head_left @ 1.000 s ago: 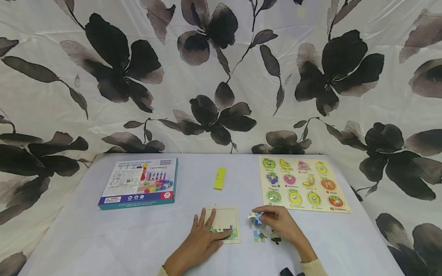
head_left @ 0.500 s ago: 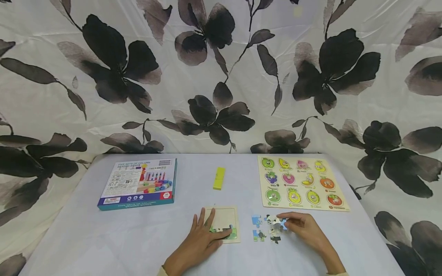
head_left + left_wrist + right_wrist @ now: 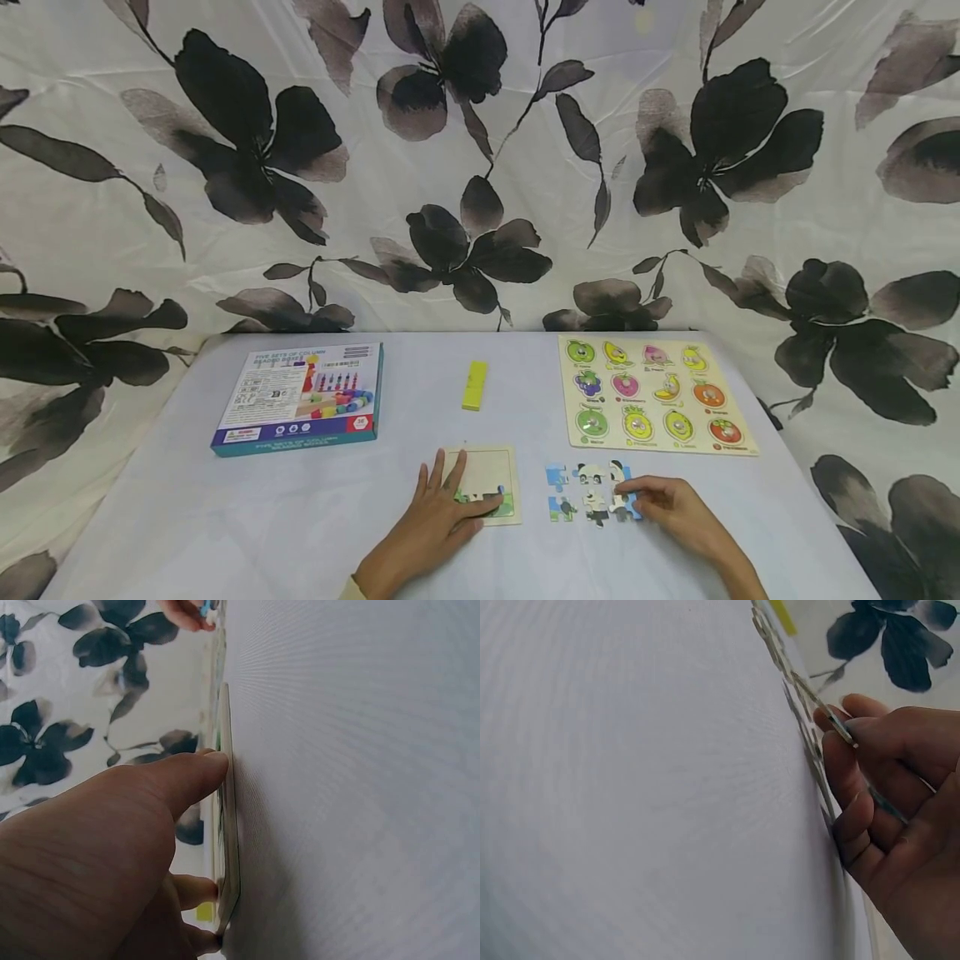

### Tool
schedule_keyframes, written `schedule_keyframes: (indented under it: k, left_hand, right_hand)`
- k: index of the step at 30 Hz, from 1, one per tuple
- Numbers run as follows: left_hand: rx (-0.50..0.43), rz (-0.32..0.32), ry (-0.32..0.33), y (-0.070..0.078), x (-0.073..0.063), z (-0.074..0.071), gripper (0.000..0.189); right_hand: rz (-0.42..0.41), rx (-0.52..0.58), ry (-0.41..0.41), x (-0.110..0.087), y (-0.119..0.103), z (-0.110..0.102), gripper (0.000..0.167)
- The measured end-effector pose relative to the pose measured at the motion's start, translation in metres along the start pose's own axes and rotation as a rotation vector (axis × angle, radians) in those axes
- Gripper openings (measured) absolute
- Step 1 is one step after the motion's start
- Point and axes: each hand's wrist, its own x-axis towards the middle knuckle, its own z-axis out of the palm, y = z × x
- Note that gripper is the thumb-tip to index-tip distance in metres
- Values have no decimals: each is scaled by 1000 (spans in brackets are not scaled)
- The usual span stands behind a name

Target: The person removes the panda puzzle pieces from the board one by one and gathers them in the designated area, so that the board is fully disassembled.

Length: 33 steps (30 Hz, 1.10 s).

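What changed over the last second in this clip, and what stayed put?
The right hand slid rightward from the left edge of the loose puzzle pieces to their right edge, where its fingertips now pinch a blue piece; the panda pieces came into view. The left hand stayed flat on the puzzle tray; the other things on the table did not move.

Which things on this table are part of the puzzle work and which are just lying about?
In use:
left hand, resting flat on the small square wooden puzzle tray
right hand, pinching a piece at the right edge of the loose panda jigsaw pieces

Lying about:
blue-edged flat toy box
small yellow block
wooden fruit peg board
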Motion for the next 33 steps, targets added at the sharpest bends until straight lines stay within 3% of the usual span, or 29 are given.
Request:
schedule_keyframes:
  k: [11, 22, 29, 33]
  left_hand:
    - [0, -18, -18, -1, 0, 0, 38]
    - [-8, -14, -31, 0, -1, -2, 37]
    - [-7, 3, -20, -1, -1, -1, 38]
    - [0, 11, -11, 0, -1, -1, 38]
  right_hand:
    - [-12, -29, -8, 1, 1, 1, 27]
    - [54, -168, 92, 0, -6, 5, 27]
    - [20, -144, 94, -2, -6, 5, 27]
    - [-8, -185, 140, -1, -8, 6, 23]
